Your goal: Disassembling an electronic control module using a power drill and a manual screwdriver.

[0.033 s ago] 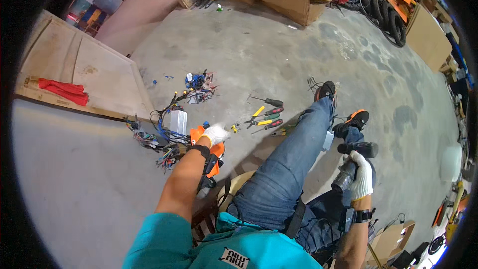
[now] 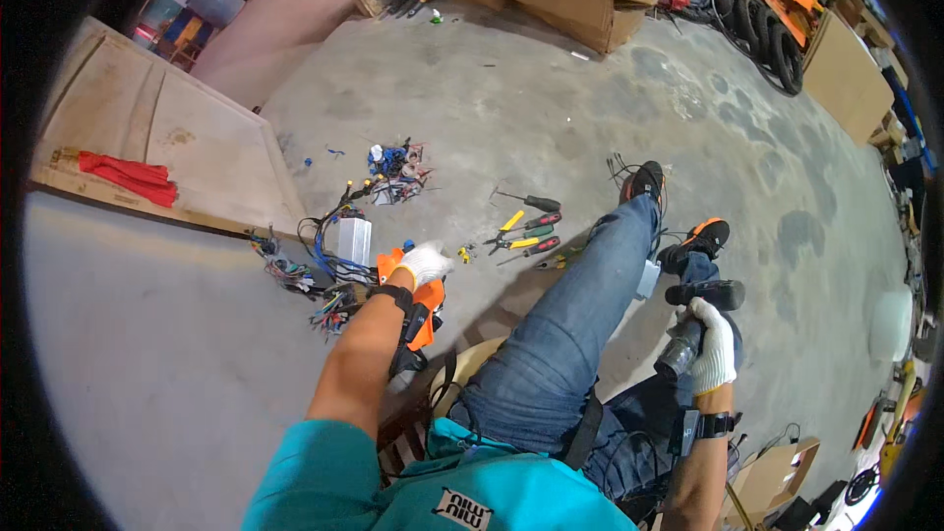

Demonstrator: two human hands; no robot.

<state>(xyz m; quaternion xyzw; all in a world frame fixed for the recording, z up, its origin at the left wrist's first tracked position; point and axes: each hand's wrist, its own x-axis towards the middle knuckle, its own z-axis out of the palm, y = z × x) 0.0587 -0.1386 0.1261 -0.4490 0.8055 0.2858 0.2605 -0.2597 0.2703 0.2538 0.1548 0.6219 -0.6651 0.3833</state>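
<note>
My left hand [image 2: 426,263], in a white glove, is over an orange plastic piece [image 2: 422,328]; its fingertips are too indistinct to tell what they hold. Beside it lie a silver metal box [image 2: 355,241] with cables and bundles of coloured wires [image 2: 285,265]. Beyond are a wire pile [image 2: 398,167], small yellow bits [image 2: 466,254], yellow-handled pliers [image 2: 511,221] and screwdrivers [image 2: 541,203]. My gloved right hand [image 2: 715,354] is closed on a dark tool [image 2: 678,352] by my right leg, with a black cylindrical part [image 2: 716,294] at its top.
A wooden board [image 2: 147,98] with red cloth [image 2: 126,177] stands left. Cardboard boxes [image 2: 573,10], tyres [image 2: 772,44] and a panel [image 2: 846,88] line the back and right. An open box [image 2: 772,482] lies lower right. My legs stretch over the concrete floor [image 2: 521,108].
</note>
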